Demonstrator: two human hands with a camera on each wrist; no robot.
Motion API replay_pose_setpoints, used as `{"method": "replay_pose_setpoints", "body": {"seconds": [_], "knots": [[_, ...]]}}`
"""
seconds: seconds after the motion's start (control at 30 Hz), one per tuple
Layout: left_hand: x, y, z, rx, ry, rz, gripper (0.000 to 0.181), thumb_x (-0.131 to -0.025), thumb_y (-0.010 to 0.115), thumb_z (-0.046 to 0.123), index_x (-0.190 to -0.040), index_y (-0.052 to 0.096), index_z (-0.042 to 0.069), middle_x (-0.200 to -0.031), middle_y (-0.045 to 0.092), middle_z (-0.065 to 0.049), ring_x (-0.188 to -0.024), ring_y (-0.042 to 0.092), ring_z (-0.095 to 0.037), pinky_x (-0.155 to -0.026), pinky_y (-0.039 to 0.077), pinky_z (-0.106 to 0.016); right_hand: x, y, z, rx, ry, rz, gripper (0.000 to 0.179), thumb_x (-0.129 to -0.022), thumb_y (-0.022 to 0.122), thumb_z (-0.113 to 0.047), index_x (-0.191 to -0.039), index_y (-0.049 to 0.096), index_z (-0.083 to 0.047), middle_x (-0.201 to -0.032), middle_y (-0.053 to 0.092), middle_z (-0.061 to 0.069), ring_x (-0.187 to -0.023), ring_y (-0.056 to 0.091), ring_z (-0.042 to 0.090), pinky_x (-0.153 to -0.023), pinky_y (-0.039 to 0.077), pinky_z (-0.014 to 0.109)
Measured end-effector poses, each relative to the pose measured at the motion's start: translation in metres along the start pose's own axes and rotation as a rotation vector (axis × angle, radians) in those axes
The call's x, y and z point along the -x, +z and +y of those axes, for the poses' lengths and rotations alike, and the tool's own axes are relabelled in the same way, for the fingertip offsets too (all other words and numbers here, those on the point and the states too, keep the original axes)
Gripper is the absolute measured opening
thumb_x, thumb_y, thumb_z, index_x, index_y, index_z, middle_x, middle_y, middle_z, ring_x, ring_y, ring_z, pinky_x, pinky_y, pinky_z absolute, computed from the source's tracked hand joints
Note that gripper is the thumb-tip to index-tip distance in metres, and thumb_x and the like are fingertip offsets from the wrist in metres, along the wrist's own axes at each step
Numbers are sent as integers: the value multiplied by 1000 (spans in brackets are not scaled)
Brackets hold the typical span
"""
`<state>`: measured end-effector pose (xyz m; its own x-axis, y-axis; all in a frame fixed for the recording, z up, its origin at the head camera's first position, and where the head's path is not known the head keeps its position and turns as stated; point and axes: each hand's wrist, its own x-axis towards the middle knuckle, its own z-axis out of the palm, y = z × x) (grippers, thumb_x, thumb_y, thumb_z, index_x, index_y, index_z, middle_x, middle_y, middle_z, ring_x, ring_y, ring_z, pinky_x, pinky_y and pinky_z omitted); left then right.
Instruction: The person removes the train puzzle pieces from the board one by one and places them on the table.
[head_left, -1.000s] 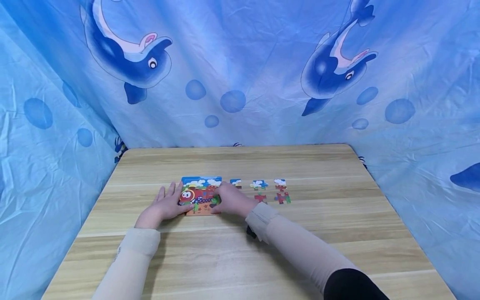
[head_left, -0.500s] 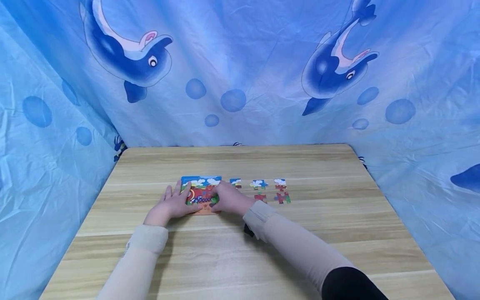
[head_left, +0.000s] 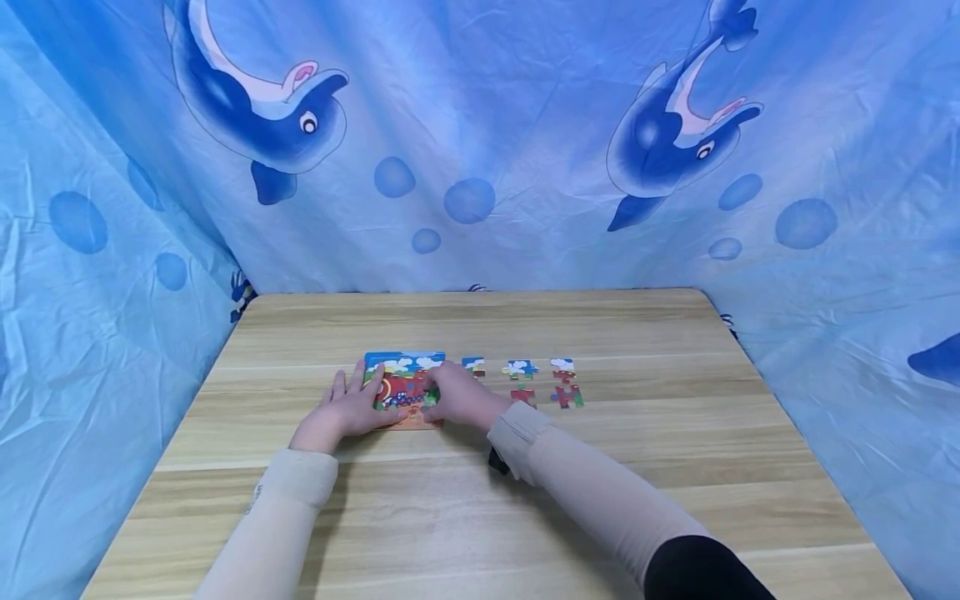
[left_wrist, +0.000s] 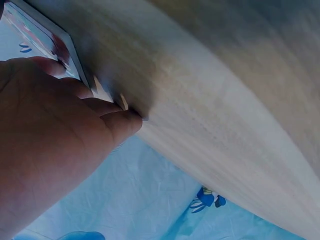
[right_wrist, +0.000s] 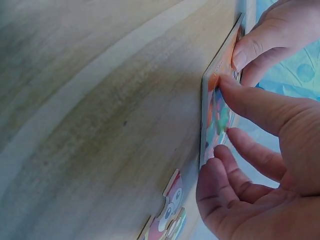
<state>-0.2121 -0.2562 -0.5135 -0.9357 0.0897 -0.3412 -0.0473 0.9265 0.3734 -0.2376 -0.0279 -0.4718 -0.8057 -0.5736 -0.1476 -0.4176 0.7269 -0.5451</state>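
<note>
"Stretching under everything is the wooden table [head_left: 480,517]?"

"Yes, and the puzzle board [head_left: 405,355] lies on it, between my hands, touched by fingers from both sides."

"Your left hand [head_left: 348,410]?"

"Back upward, fingers spread over the board's left edge, thumb on its lower part, pinching nothing."

"And the right hand [head_left: 461,396]?"

"Bent over the right edge, thumb and forefinger a little apart, a green patch [right_wrist: 223,120] between them. Whether they pinch a piece, I can't tell."

"Anything smaller?"

"Loose pieces [head_left: 519,369], off to the right."
</note>
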Motion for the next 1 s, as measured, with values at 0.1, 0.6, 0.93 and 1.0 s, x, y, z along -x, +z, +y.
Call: {"method": "replay_pose_setpoints", "body": {"seconds": [0.1,0.6,0.93,1.0], "knots": [[-1,0,-1,0,-2,3,133,-71,48,96,-165,5,13,-166,-13,-23,-145,-18,-55,-112,-4,-71,0,0,2,-42,-3,18,32,-88,84,-25,-116,73,-14,-111,65,-3,-99,56,11,-92,50,29],[-2,2,-2,-4,-8,2,133,-71,43,98,-165,2,14,-166,-17,-22,-144,-21,-53,-112,-5,-71,5,-6,9,-355,-47,37,8,-97,72,-9,-99,66,-13,-88,66,-2,-73,64,15,-60,53,28],[0,0,-1,0,-10,-15,130,-73,45,96,-165,0,16,-165,-20,-20,-144,-23,-53,-112,-7,-70,16,-19,30,-476,-43,81,9,-95,74,-9,-101,68,-9,-83,70,4,-67,65,32,-48,48,30],[-1,0,-2,9,-10,-17,129,-73,47,95,-165,0,16,-165,-21,-19,-144,-23,-52,-112,-7,-69,20,-24,35,-470,-40,91,7,-96,74,-11,-101,68,-10,-82,70,4,-63,62,30,-47,45,30]]}}
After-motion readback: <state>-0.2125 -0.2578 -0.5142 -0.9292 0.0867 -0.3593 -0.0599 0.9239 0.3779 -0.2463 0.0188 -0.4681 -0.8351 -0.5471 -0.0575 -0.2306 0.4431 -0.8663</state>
